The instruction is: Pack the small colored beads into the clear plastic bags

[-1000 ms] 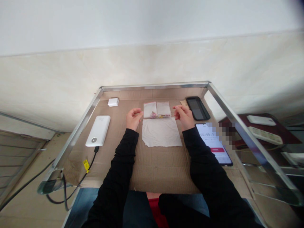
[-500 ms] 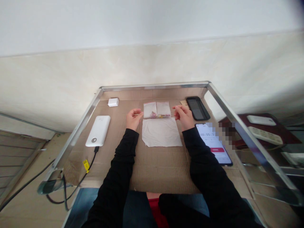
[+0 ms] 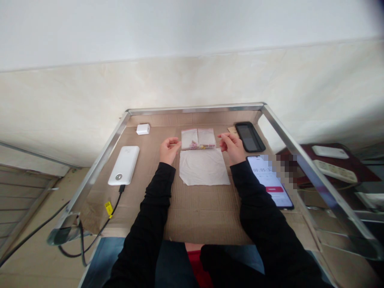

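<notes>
Showing 00:05:3 on a smartphone timer (image 3: 263, 176)

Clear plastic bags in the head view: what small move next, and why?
Probably pinch the outer edges of the clear plastic bags with the left hand and right hand: their fingertips sit beside those edges, and the bags lie flat at the far edge of the white sheet.

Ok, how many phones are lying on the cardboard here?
2. A dark-screened phone lies at the far right of the cardboard; a phone showing a timer lies nearer, beside the right sleeve. Nothing shows any others hidden.
</notes>
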Demonstrator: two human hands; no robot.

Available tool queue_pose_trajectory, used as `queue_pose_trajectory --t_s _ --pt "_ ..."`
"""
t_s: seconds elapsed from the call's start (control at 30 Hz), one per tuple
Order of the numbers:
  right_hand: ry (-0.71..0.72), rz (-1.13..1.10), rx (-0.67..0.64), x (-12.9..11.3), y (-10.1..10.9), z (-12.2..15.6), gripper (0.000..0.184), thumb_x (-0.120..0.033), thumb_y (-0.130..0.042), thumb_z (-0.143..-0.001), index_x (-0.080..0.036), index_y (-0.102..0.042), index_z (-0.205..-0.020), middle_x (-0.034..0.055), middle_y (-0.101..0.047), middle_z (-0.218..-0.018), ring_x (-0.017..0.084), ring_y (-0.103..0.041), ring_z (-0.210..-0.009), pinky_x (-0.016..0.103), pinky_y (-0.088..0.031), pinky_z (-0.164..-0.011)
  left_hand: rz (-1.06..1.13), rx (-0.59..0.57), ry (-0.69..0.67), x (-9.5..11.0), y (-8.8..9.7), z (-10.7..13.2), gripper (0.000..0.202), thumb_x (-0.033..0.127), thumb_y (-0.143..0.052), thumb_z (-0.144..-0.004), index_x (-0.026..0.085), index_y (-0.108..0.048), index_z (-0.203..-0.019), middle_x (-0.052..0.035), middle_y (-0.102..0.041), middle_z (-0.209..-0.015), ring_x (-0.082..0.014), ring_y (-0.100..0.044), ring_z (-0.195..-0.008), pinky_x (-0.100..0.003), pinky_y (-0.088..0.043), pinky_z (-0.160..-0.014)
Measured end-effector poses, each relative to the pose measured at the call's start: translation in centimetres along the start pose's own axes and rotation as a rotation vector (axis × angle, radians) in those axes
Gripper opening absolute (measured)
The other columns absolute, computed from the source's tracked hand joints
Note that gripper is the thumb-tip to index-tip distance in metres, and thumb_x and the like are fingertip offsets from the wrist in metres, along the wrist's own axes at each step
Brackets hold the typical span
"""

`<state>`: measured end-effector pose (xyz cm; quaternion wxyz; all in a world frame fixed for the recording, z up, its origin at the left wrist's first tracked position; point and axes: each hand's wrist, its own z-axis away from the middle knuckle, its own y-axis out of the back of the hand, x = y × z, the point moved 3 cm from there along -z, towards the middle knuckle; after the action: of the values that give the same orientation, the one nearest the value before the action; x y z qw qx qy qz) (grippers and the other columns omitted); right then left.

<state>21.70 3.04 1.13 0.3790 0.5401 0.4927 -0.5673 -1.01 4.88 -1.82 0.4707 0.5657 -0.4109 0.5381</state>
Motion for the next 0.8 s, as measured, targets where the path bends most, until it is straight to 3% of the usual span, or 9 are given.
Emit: queue_pose_trajectory --t_s 0.8 --pt "0.007 0.005 -0.028 0.24 -0.12 -0.05 0.016 -0.032 -0.055 -0.069 -0.017 -0.058 -0.066 -0.0054 -0.046 -0.046 0.004 -0.036 -0.038 0.017 -0.027 -0.036 0.006 -0.001 -0.005 0.25 -0.10 0.13 0.028 0.027 -0.064 -0.057 0.014 -0.057 -0.081 -0.0019 -0.056 -0.075 -0.0059 -0.049 -0.052 -0.014 -0.038 -0.039"
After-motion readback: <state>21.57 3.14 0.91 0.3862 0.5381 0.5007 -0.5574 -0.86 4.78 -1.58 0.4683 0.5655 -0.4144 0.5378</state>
